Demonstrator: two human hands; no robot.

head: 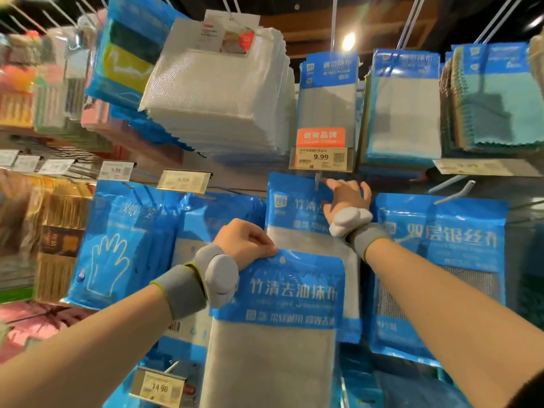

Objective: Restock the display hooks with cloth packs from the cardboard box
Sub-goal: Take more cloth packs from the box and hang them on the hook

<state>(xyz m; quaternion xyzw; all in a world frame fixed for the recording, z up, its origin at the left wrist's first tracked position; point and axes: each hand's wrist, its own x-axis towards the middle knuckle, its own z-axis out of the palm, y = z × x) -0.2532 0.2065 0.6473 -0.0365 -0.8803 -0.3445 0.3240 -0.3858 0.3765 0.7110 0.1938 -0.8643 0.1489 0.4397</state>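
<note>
Head view: nearest, the left hand [244, 241] has its fingers clamped on the top edge of one cloth pack [279, 304] (blue header, grey cloth), held below the hook [317, 179]. Behind it hangs one matching hung pack [294, 207]. The right hand [348, 198], fingers spread, touches it by the hook. Held by one corner, the pack may swing, miss the hook tip and drop.

Dim overall, ceiling lamp [348, 41] glaring; left edge blurred, wide-angle bending at borders
</note>
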